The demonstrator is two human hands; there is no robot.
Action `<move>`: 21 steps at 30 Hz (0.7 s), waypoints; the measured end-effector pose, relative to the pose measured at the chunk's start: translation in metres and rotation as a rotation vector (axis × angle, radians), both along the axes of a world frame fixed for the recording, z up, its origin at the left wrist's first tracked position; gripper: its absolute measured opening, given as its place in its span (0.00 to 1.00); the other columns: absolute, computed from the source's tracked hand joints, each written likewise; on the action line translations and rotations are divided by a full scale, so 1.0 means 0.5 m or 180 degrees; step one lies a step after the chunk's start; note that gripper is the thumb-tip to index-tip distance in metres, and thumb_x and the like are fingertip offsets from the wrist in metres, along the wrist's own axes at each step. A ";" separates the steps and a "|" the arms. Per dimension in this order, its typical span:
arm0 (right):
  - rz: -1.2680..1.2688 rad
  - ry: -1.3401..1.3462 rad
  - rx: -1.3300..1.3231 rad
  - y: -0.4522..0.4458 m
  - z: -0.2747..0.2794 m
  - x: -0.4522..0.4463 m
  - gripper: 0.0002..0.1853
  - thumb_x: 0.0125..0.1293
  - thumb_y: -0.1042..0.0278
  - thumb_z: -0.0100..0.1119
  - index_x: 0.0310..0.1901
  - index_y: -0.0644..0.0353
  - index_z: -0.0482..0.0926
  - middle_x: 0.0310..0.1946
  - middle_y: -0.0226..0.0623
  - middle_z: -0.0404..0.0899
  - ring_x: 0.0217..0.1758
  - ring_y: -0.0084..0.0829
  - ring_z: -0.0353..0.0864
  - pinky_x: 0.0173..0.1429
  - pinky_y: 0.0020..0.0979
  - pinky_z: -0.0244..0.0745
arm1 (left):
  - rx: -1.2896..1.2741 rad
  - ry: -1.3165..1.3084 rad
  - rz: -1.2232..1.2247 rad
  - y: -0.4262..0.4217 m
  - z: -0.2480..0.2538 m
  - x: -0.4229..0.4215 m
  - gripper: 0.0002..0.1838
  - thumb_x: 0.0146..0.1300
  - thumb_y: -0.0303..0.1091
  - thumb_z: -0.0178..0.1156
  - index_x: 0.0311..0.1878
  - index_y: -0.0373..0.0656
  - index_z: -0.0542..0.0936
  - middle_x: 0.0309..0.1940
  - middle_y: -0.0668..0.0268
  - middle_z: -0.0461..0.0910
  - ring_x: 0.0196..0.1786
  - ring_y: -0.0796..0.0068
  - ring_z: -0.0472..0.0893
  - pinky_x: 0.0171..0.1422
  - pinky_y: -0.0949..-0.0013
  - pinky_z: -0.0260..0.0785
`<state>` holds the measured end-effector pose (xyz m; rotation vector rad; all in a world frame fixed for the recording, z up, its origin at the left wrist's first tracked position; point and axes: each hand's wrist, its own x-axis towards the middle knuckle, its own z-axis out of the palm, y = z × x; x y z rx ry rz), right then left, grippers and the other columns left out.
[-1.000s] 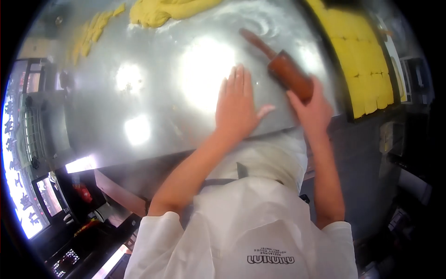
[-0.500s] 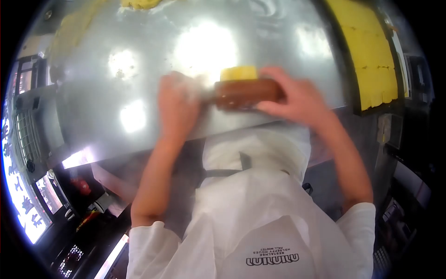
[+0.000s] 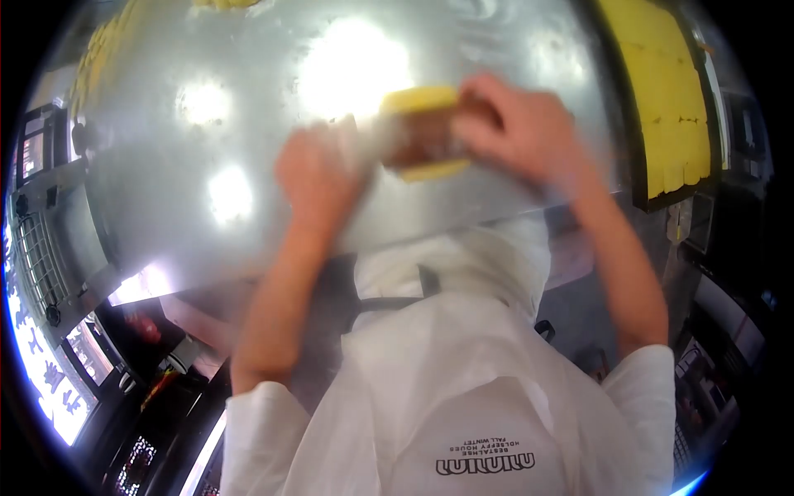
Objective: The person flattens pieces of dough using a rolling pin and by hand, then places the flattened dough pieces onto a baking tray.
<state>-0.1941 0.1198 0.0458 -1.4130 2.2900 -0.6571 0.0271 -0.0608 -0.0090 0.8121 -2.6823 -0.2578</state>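
A short, thick, reddish-brown rolling pin [image 3: 420,136] lies across a yellow piece of dough [image 3: 420,98] on the metal tabletop. The dough shows along the pin's far and near sides; its middle is covered. Fingers of my right hand [image 3: 529,128] curl round the pin's right end. At the other end, my left hand [image 3: 318,169] is closed in a fist, apparently around the pin's left handle, which the fingers and blur mostly hide.
The shiny steel tabletop [image 3: 149,165] carries bright light reflections. To the right stands a dark-edged tray [image 3: 639,169] bearing yellow sheets [image 3: 666,99]. More yellow pieces [image 3: 103,50] lie at the far left. My apron front [image 3: 447,347] is at the table's near edge.
Both hands and the pin have moved slightly away from me over the dough. A yellow strip now shows on the pin's near side as well. My right hand's grip looks more bent.
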 end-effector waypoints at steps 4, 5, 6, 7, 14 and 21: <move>0.0393 0.0699 -0.0678 0.086 -0.042 0.049 0.35 0.60 0.30 0.68 0.59 0.50 0.82 0.33 0.38 0.87 0.35 0.49 0.87 0.42 0.44 0.80 | -0.0060 0.0594 -0.0132 0.092 0.010 0.053 0.18 0.76 0.38 0.56 0.27 0.44 0.80 0.23 0.57 0.77 0.31 0.48 0.78 0.36 0.51 0.69; 0.0395 0.0722 -0.0640 0.083 -0.043 0.043 0.36 0.60 0.30 0.68 0.60 0.50 0.82 0.33 0.38 0.88 0.34 0.48 0.87 0.42 0.44 0.80 | -0.0060 0.0415 -0.0064 0.088 0.010 0.049 0.20 0.77 0.39 0.55 0.27 0.43 0.81 0.23 0.56 0.78 0.31 0.47 0.78 0.37 0.50 0.69; 0.0388 0.0750 -0.0611 0.077 -0.039 0.034 0.38 0.59 0.30 0.69 0.62 0.50 0.81 0.33 0.38 0.88 0.34 0.48 0.87 0.42 0.44 0.80 | -0.0067 0.0241 -0.0001 0.079 0.007 0.043 0.21 0.78 0.40 0.53 0.27 0.43 0.81 0.24 0.55 0.79 0.31 0.45 0.79 0.38 0.49 0.70; 0.0250 0.0526 -0.0254 0.053 -0.023 0.027 0.36 0.62 0.30 0.67 0.61 0.50 0.81 0.33 0.38 0.88 0.35 0.47 0.88 0.43 0.43 0.80 | -0.0063 0.0054 0.0058 0.068 0.007 0.038 0.23 0.79 0.42 0.52 0.26 0.42 0.81 0.24 0.54 0.81 0.32 0.44 0.80 0.38 0.48 0.70; -0.0368 -0.0076 -0.0398 -0.050 -0.048 -0.055 0.27 0.72 0.34 0.58 0.50 0.52 0.83 0.33 0.42 0.89 0.37 0.48 0.88 0.44 0.43 0.80 | 0.0024 -0.0669 0.0048 -0.049 0.050 -0.076 0.25 0.81 0.44 0.44 0.35 0.37 0.83 0.31 0.47 0.85 0.36 0.41 0.83 0.40 0.43 0.73; -0.0081 0.0222 -0.0518 0.123 -0.035 0.086 0.36 0.60 0.30 0.71 0.57 0.52 0.82 0.30 0.41 0.88 0.33 0.49 0.88 0.42 0.45 0.80 | -0.0418 0.0597 -0.0116 0.110 0.019 0.054 0.20 0.76 0.37 0.55 0.25 0.43 0.80 0.24 0.54 0.78 0.31 0.48 0.79 0.36 0.47 0.68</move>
